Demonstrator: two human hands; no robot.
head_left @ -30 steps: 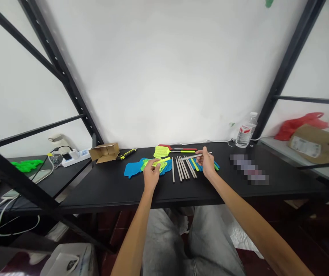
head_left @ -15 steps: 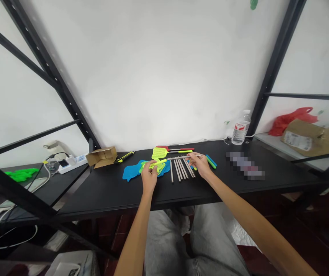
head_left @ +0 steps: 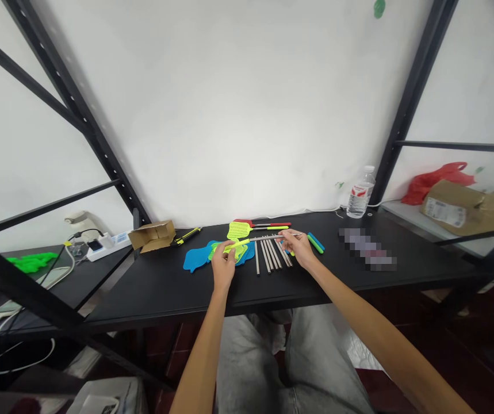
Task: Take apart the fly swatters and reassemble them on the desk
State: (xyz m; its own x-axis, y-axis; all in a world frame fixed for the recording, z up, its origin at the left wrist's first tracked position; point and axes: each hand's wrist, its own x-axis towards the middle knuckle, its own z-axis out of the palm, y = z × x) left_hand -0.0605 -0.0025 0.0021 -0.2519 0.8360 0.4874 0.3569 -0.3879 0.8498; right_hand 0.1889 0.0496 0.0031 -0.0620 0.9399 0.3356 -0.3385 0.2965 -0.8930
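Observation:
My left hand (head_left: 223, 265) pinches a slim yellow-green fly swatter part (head_left: 238, 244) above a pile of swatter heads; I cannot tell which part it is. Between the fingers of my right hand (head_left: 297, 246) is a thin silver metal rod (head_left: 266, 237), held level, its left end meeting the yellow-green part. Below it several more metal rods (head_left: 268, 256) lie side by side on the black table. Blue swatter heads (head_left: 195, 259) and yellow-green ones (head_left: 233, 254) lie around my left hand. Blue and green handles (head_left: 316, 242) rest just right of my right hand.
Behind my hands lie a yellow-green fly swatter (head_left: 238, 230) and a red one (head_left: 279, 224). An open cardboard box (head_left: 152, 236) and a yellow-black tool (head_left: 187, 236) are at the left. A water bottle (head_left: 360, 194) stands back right. Black shelf posts (head_left: 406, 109) frame the table (head_left: 152, 296).
The rod in my right hand has shifted slightly left against the yellow-green part, and my right hand has moved a little with it. My left hand is almost still.

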